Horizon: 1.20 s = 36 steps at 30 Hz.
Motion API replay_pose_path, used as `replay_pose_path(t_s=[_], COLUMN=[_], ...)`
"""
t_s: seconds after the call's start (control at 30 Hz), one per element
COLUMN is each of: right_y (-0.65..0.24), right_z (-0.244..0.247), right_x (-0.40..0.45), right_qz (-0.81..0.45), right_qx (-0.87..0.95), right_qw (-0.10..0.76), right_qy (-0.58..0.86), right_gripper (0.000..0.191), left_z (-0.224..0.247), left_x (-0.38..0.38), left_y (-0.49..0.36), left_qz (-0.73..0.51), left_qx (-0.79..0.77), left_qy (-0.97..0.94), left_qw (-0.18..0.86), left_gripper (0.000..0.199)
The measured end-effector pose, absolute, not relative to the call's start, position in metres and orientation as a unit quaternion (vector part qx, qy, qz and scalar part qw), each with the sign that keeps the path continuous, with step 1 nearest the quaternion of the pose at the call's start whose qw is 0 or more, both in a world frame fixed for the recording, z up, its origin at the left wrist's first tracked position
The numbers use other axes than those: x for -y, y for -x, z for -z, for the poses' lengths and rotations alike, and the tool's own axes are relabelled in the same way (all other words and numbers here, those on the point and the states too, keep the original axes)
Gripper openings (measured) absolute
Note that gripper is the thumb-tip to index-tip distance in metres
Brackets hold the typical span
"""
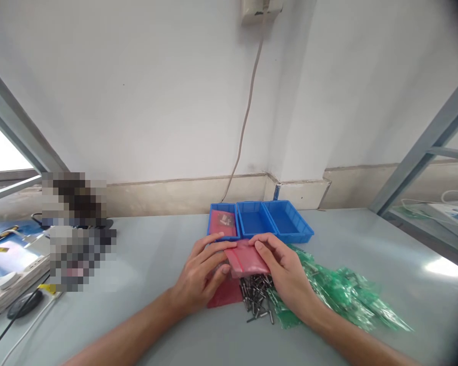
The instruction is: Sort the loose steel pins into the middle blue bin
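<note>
- Pink plastic bag (248,262): held aloft just beyond the metal pins (254,297), apparently so that both its ends stayed within finger reach.
- Right hand (284,267): closed in a pinch, thumb over the bag's right end, probably to anchor the limp plastic.
- Left hand (202,272): half open, fingers loosely spread at the bag's left end, perhaps steadying it; whether it gripped from beneath, I could not tell.
- Flat pink plastic (226,297): lay on the tabletop (137,254) left of the pins, partly behind the left hand.
- Green plastic bags (343,292): bunched right of the pins.
- Blue bins (295,237): three stood in a row beyond the pins, likely for easy reach; the leftmost contained a pink packet (218,230).
</note>
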State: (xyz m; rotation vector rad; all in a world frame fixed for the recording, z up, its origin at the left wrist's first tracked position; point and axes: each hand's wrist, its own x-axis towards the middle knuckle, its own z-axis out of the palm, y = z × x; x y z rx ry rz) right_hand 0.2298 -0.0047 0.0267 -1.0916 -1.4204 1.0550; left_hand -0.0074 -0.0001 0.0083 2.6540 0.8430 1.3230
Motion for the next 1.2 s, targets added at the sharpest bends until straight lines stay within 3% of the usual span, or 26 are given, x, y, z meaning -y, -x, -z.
replay_pose_path(t_s=[0.27,0.53,0.6,0.7,0.77,0.97,1.2], right_y=[-0.227,-0.227,-0.227,-0.228,-0.229,-0.23,-0.23], right_z=[-0.029,-0.023,-0.021,-0.019,-0.018,-0.019,-0.023], right_x=[0.01,0.011,0.011,0.011,0.012,0.013,0.014], right_qz=[-0.466,-0.449,-0.435,-0.42,-0.412,-0.379,-0.331], right_qx=[0.575,0.614,0.627,0.643,0.652,0.672,0.704], right_qw=[0.513,0.498,0.494,0.487,0.481,0.475,0.457], right_qy=[0.435,0.416,0.417,0.416,0.417,0.423,0.43], right_gripper=[0.034,0.028,0.027,0.026,0.026,0.025,0.024], left_z=[-0.002,0.013,0.008,-0.001,-0.004,-0.005,-0.001], left_x=[-0.014,-0.026,-0.023,-0.019,-0.019,-0.018,-0.016], left_y=[0.009,0.012,0.011,0.009,0.008,0.007,0.007], left_qz=[-0.427,-0.32,-0.339,-0.357,-0.356,-0.352,-0.29], left_qx=[-0.443,-0.498,-0.483,-0.429,-0.397,-0.379,-0.403], left_qy=[-0.787,-0.806,-0.807,-0.829,-0.844,-0.853,-0.864], left_qw=[0.05,0.027,0.002,-0.034,-0.051,-0.074,-0.08], left_gripper=[0.05,0.065,0.057,0.028,0.022,0.026,0.048])
